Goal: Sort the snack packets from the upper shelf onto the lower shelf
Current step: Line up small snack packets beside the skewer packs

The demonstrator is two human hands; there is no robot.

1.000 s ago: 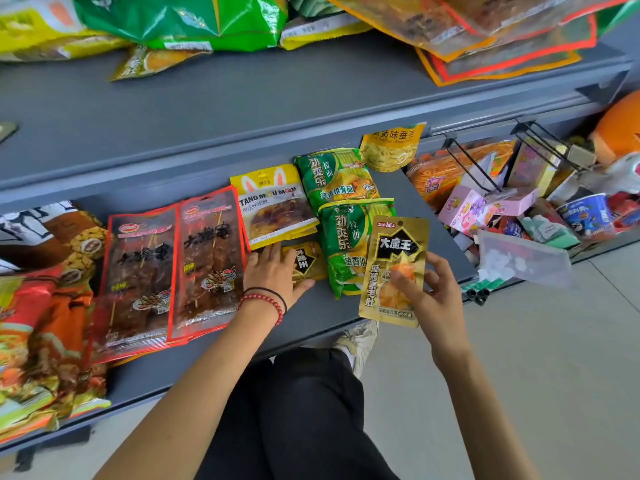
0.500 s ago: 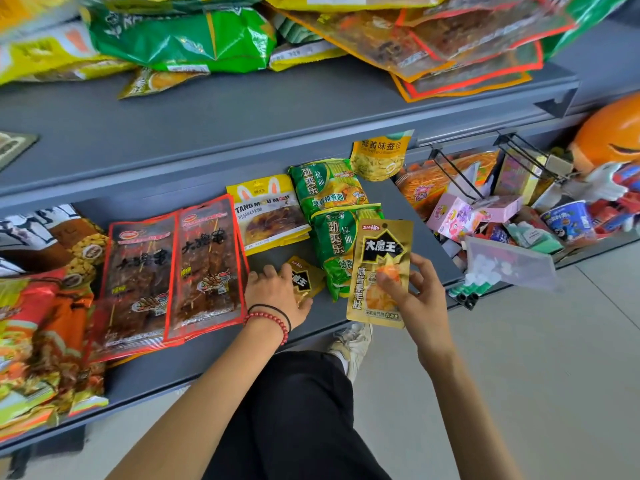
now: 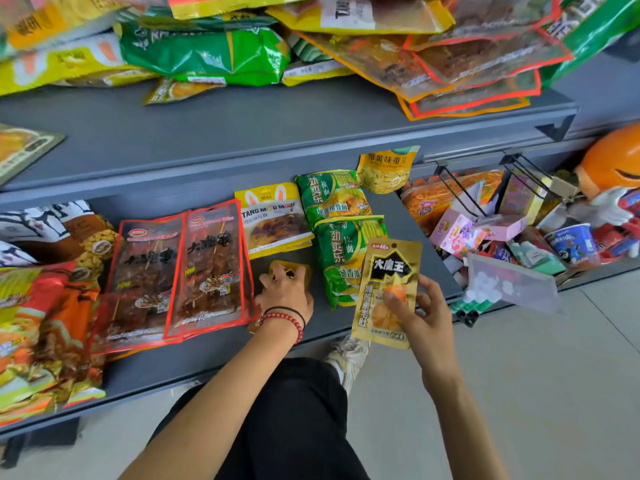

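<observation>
My right hand holds a gold snack packet with black lettering upright above the front of the lower shelf. My left hand lies on a second small gold packet flat on that shelf, fingers curled over it. Sorted on the lower shelf lie two red-edged skewer packets, a yellow rabbit-ear packet, two green noodle packets and a yellow bean packet. A loose heap of green, yellow and red-edged packets covers the back of the upper shelf.
More large packets crowd the lower shelf's left end. To the right, a neighbouring shelf holds pink boxes, a blue cup, wire hooks and an orange toy. My knee and shoe are below the shelf edge, on a pale tiled floor.
My left hand has slid forward and curled over the small gold packet, covering most of it. My right hand has shifted its packet slightly left. The camera has tilted up toward the upper shelf.
</observation>
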